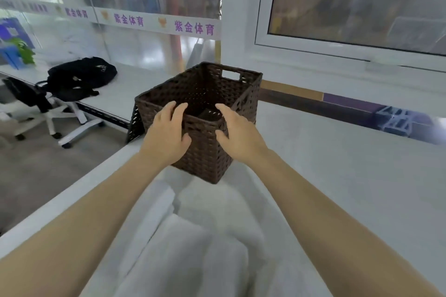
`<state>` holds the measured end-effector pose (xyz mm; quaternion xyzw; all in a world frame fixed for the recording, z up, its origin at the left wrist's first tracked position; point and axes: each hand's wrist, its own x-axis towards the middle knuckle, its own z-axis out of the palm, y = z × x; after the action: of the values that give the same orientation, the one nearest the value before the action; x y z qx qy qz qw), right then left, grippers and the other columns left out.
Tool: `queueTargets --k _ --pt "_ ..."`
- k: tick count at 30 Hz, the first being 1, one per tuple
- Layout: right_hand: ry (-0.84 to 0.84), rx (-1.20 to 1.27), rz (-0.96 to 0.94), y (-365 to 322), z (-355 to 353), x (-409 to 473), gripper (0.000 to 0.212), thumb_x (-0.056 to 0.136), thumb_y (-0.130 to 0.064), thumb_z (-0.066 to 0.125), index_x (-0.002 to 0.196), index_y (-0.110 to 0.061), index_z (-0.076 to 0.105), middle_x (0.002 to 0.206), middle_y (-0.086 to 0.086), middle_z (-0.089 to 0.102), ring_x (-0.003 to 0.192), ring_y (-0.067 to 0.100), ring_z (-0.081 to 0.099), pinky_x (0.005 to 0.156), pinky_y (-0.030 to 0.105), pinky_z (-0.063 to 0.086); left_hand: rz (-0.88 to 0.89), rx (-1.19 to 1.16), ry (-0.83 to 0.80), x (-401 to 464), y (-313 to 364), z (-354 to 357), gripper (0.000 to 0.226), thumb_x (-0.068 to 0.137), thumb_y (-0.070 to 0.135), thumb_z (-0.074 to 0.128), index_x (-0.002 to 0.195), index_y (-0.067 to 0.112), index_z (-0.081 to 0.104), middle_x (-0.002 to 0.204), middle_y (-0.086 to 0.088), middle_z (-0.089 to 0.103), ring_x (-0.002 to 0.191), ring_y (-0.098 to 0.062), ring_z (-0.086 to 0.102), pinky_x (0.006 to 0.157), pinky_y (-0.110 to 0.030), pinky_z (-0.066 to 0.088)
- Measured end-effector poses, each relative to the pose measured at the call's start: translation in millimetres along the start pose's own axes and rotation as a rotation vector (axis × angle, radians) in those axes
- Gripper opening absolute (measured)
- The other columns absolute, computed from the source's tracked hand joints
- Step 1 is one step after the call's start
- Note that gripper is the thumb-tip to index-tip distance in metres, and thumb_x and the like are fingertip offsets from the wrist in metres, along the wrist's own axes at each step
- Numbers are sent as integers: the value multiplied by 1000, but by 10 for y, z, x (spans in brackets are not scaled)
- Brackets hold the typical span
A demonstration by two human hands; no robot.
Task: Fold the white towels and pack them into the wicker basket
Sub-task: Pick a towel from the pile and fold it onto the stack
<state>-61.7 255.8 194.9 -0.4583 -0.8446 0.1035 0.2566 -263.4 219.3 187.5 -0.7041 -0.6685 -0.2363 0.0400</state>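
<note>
Head camera looks down both bare forearms toward a dark brown woven wicker basket [205, 113] standing on a pale grey-white tabletop [350, 188]. The left hand [169, 132] is spread, palm against the basket's near-left wall, fingertips reaching over the rim. The right hand [237, 131] is also spread, fingers loose at the near-right corner; whether it actually presses the weave or hovers just beside it I cannot tell. Neither hand is closed around anything.

The basket looks empty apart from a dark flap or divider inside; no white cloth shows in it. The soft white towels [193, 248] lie in a rumpled heap on the table, nearer the person than the basket and between the forearms, blurred, with one part on the left that may be a fold or just a crease. I judge the task barely begun: folding appears undone and packing has not started, and the hands seem to be positioning the basket first.

The basket sits near the table's left edge, its far-left corner apparently past the edge, so a push leftward could tip it off. Open tabletop stretches to the right and behind, up to the white window frame [313, 48], giving room to slide it that way. Off the left edge stand a white office chair [60, 116] and another desk carrying a black backpack [79, 77], well apart from the work.
</note>
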Motion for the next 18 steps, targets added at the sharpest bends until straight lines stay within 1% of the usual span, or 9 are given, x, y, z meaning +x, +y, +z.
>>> queueTargets --k 2,4,6,9,12,14,15,16,18 --pt "-102 -13 -55 -8 -25 29 37 96 -25 50 133 -25 48 128 -9 49 103 22 57 80 46 53 -94 68 -97 100 -141 -94 69 92 31 60 152 19 28 157 -18 20 143 -43 19 109 -57 31" --pt "-99 -60 -23 -13 -30 -1 21 97 -28 49 117 -24 53 115 -12 46 92 21 56 66 40 52 -220 98 -133 151 -299 -176 66 95 44 54 152 26 28 160 -17 16 145 -41 12 113 -58 24" --pt "-58 -100 65 -24 -81 -90 18 99 -38 48 107 -22 52 114 -9 46 89 20 52 64 36 48 -269 104 -128 136 -380 -217 61 95 51 51 150 30 34 160 -19 16 145 -42 12 115 -58 21" --pt "-73 -199 172 21 -272 -280 26 101 -45 40 96 -22 51 109 -7 48 89 19 51 65 35 48 -228 64 -201 103 -311 -207 49 97 51 46 141 30 46 156 -20 26 142 -45 20 112 -59 24" --pt "-107 -237 251 95 -541 -564 28 104 -39 35 103 -19 55 111 -5 50 94 21 51 67 34 46 -52 49 -252 65 -56 -205 54 96 47 30 123 11 60 129 -19 56 128 -40 45 103 -59 37" --pt "-107 -238 305 151 -706 -798 27 105 -35 34 106 -16 54 111 -3 51 95 22 50 66 34 43 60 78 -237 -7 159 -171 36 98 30 40 106 8 67 108 -8 66 110 -35 58 94 -56 44" --pt "-96 -237 337 185 -785 -926 26 104 -34 34 106 -16 53 110 -3 51 93 22 50 66 34 43 117 80 -229 -42 271 -148 28 99 25 43 102 10 67 104 -3 67 105 -32 60 93 -55 44" --pt "-82 -234 373 231 -859 -1057 25 104 -34 34 105 -17 53 110 -4 51 92 21 49 65 34 44 140 58 -238 -67 402 -136 31 101 28 37 103 15 65 104 0 66 105 -29 59 97 -54 41" --pt "-65 -215 458 330 -1020 -1335 23 104 -33 34 102 -20 52 109 -8 51 90 18 47 66 33 44 128 1 -331 -74 652 -88 50 101 40 11 111 26 59 111 4 63 108 -25 57 105 -49 35"
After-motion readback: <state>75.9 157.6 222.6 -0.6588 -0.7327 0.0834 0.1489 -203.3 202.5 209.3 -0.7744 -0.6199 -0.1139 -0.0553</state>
